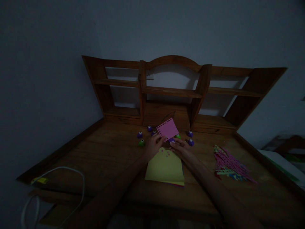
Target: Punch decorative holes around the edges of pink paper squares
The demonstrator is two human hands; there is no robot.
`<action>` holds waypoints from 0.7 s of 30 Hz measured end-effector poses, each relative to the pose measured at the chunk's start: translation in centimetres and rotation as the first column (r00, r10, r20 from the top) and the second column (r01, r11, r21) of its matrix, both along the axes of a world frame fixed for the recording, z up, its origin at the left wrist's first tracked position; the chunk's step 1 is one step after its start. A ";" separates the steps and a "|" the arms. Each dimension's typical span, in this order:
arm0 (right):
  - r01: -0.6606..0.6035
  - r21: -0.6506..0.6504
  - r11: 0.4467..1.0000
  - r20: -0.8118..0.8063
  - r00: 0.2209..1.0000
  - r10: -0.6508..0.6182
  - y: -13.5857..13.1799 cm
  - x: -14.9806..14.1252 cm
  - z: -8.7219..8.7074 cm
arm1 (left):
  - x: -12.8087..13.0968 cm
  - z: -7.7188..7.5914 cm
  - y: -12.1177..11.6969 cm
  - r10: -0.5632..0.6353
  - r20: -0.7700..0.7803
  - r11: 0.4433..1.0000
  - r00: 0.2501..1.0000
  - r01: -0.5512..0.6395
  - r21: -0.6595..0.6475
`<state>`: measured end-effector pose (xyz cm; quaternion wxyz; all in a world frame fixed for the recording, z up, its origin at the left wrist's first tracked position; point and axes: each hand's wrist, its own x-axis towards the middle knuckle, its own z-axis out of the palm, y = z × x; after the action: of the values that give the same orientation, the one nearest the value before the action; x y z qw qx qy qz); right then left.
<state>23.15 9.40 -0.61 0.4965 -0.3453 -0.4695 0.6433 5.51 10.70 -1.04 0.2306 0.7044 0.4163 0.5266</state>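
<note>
A pink sheet of paper (168,128) with a row of holes along its upper and left edges is held tilted above the desk. My left hand (152,147) is closed on the paper's lower left corner. My right hand (183,149) is closed around a small purple craft punch (171,140) at the paper's lower edge; whether the paper sits in its slot I cannot tell. Beneath both hands lies a stack of coloured paper, yellow sheet (164,168) on top, with small pink cut-outs (168,153) scattered near its far edge.
Several purple punches (139,135) and green ones (141,142) stand around the hands. Punched paper strips (231,163) are heaped at the right. A wooden shelf unit (171,92) rises at the back of the desk (107,152). A white cable (71,168) loops at front left.
</note>
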 end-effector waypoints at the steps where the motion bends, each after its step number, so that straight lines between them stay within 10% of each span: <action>1: 0.003 0.003 1.000 0.001 1.000 -0.003 0.1 0.0 -0.1 | 0.0 0.0 0.0 -0.001 0.003 1.000 1.000 0.001 -0.003; 21: 0.027 0.024 0.999 0.025 0.999 -0.028 0.0 -0.2 -0.1 | 0.0 0.2 -0.2 -0.035 0.011 0.999 0.999 0.035 -0.007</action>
<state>22.95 9.39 -0.73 0.5032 -0.3540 -0.4787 0.6263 5.53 10.53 -0.81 0.2444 0.7078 0.4045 0.5251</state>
